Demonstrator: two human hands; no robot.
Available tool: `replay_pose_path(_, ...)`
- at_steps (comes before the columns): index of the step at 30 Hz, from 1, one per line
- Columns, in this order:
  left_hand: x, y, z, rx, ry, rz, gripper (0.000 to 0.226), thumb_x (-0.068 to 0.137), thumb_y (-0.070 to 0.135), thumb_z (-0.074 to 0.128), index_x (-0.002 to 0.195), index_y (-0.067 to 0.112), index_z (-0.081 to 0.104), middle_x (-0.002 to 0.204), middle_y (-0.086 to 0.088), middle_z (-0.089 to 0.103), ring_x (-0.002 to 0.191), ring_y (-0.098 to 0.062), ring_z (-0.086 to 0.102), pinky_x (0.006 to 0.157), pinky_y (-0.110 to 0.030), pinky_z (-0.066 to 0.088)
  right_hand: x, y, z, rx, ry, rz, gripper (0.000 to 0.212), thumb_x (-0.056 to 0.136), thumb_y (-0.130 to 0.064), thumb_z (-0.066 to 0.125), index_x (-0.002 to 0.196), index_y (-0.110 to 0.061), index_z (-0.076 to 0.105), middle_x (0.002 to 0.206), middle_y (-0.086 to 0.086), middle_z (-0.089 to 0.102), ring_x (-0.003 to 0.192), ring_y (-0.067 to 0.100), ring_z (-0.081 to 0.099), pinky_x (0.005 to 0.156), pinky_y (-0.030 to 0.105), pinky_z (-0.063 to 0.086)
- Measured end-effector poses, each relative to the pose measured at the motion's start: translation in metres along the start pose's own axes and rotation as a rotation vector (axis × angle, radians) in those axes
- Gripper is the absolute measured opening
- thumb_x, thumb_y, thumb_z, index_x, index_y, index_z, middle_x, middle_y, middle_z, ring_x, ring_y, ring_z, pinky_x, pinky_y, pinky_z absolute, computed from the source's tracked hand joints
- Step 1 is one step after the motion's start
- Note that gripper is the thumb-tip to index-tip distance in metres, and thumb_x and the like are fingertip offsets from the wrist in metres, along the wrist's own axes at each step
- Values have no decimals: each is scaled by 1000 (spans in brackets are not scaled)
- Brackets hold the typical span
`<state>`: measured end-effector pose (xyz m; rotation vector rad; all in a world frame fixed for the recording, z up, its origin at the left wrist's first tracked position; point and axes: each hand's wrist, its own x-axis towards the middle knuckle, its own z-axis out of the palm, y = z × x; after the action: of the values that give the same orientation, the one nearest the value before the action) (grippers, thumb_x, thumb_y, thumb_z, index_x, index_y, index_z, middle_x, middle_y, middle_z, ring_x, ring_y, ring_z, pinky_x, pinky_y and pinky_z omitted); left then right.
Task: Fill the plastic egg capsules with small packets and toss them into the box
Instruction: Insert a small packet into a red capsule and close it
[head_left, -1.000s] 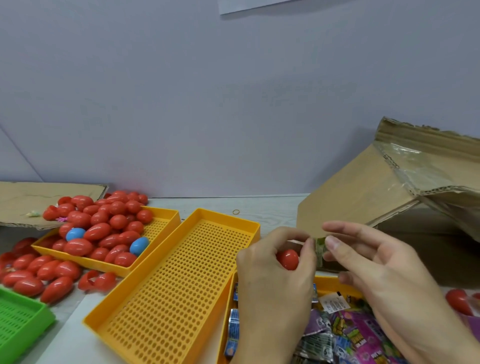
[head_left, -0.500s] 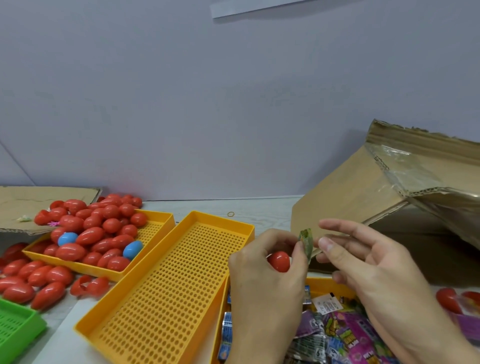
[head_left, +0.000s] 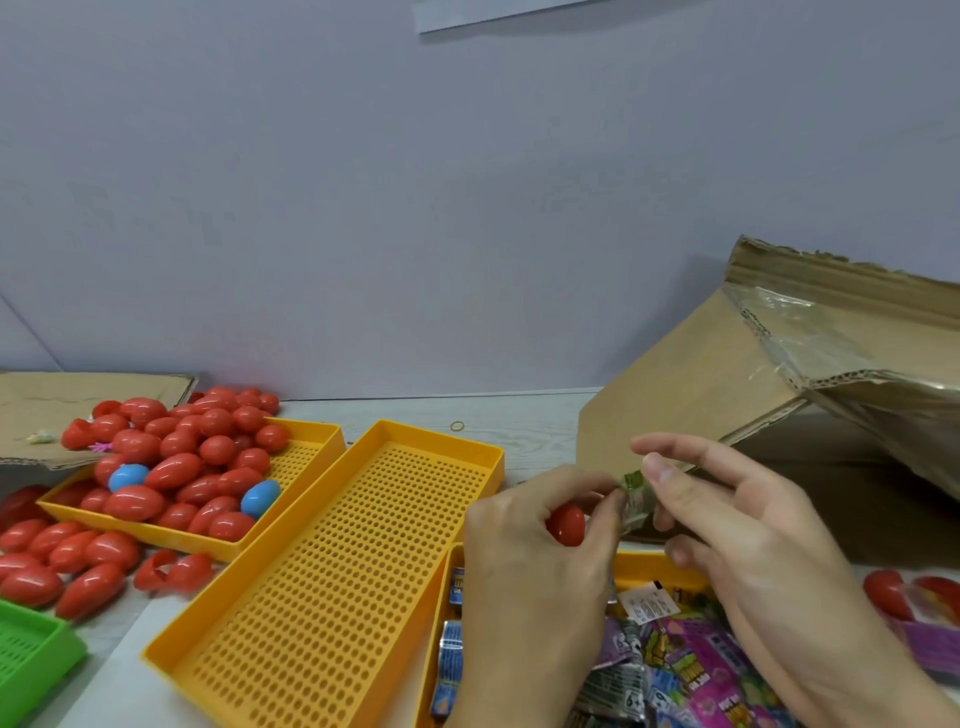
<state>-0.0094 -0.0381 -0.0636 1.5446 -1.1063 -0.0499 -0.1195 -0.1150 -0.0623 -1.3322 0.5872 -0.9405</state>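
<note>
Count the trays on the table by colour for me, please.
Yellow trays: 3 (one heaped with eggs, one bare, one holding packets)
Green trays: 1
Total: 4

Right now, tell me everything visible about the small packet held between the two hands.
The small packet is a crinkled, shiny foil-like sachet, greenish at its top edge and silvery below, its print unreadable. It is held roughly upright above the table, pinched between the right hand and the left hand, beside the red egg capsule that the left hand holds.
</note>
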Motion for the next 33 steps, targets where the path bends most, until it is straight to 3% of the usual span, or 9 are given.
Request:
replay_pose_path(4, -1, -1, 0, 50, -6, 68, 6, 81, 23, 72, 79, 25, 77, 72, 19, 70, 66, 1, 66, 59, -11, 49, 0, -1, -2, 46, 6, 7, 29, 70, -32, 72, 99, -33, 74, 69, 8, 61, 71, 24, 43, 62, 36, 34)
replay_pose_path(10, -1, 1, -1, 74, 51, 20, 8, 83, 24, 71, 79, 27, 77, 69, 16, 70, 64, -1, 65, 57, -12, 47, -1, -2, -3, 17, -87, -3, 36, 64, -35, 73, 101, -32, 73, 70, 5, 65, 68, 11, 58, 70, 38, 41)
replay_pose_path(12, -1, 2, -2, -19, 45, -80, 15, 84, 16, 77, 74, 28, 76, 68, 16, 70, 66, -2, 67, 58, -11, 49, -1, -2, -3, 13, -85, -6, 34, 65, -33, 72, 100, -32, 73, 72, 5, 66, 70, 11, 60, 71, 36, 43)
replay_pose_path(15, 0, 8, -4, -189, -56, -310, 13, 83, 24, 77, 76, 35, 76, 69, 10, 72, 58, -5, 65, 54, -23, 56, -1, -2, -4, 40, -61, -40, 32, 64, -33, 71, 95, -29, 74, 75, 3, 70, 72, 8, 65, 67, 25, 52)
replay_pose_path(17, 1, 12, -5, -291, -109, -410, 8, 84, 27, 75, 76, 30, 76, 69, 5, 74, 44, -4, 59, 43, -17, 47, -2, -3, -4, 77, -54, -61, 30, 63, -32, 71, 92, -27, 74, 74, 2, 70, 71, 7, 66, 62, 16, 52)
replay_pose_path(20, 2, 15, -5, -373, -153, -474, 9, 86, 26, 73, 78, 21, 74, 68, -2, 75, 34, -1, 50, 38, -9, 36, -2, -4, -4, 103, -46, -74, 29, 62, -30, 71, 91, -26, 74, 74, 3, 70, 70, 7, 67, 60, 14, 51)
replay_pose_path(23, 2, 14, -4, -379, -185, -485, 5, 84, 24, 75, 81, 20, 74, 68, -1, 74, 38, -1, 53, 40, -11, 38, -2, -4, -4, 135, -52, -83, 25, 64, -24, 70, 88, -25, 74, 73, 1, 68, 69, 6, 66, 58, 13, 51)
replay_pose_path(28, 2, 8, -3, -402, -85, -493, 4, 78, 25, 78, 76, 22, 77, 53, 7, 61, 39, -5, 49, 41, -16, 39, -2, -6, -3, 81, -115, -106, 32, 66, -11, 84, 94, -22, 73, 77, 0, 67, 72, 8, 65, 62, 14, 51)
replay_pose_path(33, 3, 10, -4, -439, -29, -419, 6, 78, 28, 77, 72, 28, 76, 58, 8, 63, 42, -5, 50, 45, -20, 40, -5, -11, 2, -16, -83, -115, 29, 63, -29, 73, 93, -28, 73, 81, 8, 74, 79, 15, 71, 71, 25, 54)
